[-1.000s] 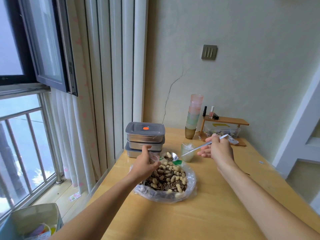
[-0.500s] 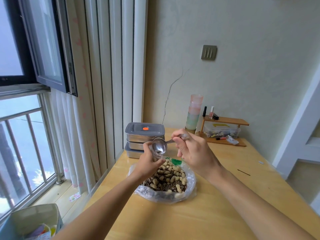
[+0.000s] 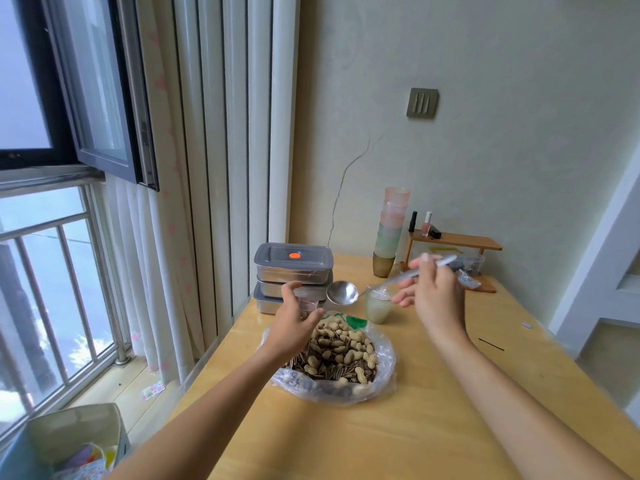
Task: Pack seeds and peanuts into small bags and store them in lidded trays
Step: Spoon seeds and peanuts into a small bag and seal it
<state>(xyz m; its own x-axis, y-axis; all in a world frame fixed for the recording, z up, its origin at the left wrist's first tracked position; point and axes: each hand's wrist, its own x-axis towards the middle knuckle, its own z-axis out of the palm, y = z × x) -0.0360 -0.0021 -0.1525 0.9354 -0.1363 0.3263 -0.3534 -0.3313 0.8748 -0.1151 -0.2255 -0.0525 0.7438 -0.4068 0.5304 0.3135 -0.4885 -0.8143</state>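
Head view: the spoon point(image 3: 342, 293), tipped over the small bag point(image 3: 308, 304) half a second earlier, was drawn back rightward, its bowl apparently empty, so a scoop was judged delivered. Its handle was grasped by the right hand point(image 3: 433, 299). The left hand point(image 3: 294, 327) kept its grip pinched on the small bag, above the seeds and peanuts point(image 3: 336, 355) heaped on the tabletop point(image 3: 415, 410), near the lidded trays point(image 3: 292, 268).
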